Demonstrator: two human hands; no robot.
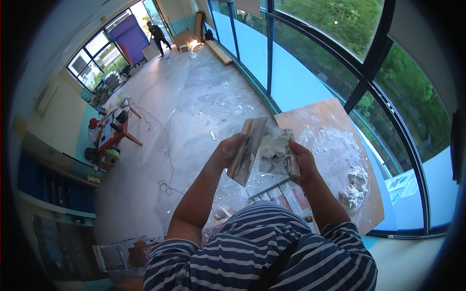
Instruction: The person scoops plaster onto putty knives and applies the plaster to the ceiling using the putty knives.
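Observation:
My left hand is closed round the wooden back edge of a wide putty knife, whose long smeared blade stands tilted. In my right hand is a second wide putty knife, gripped along its pale back edge. A thick lump of grey-white plaster covers this one's blade. The two blades are held close together in front of me, the left one beside the plaster. To the right lies a brown board with wet plaster spread over it and a white plaster heap near its edge.
A ladder stands just below my hands. Scraps and a cable lie on the dusty floor. Large windows run along the right. At left is a red table with clutter; a person stands far off near a lit lamp.

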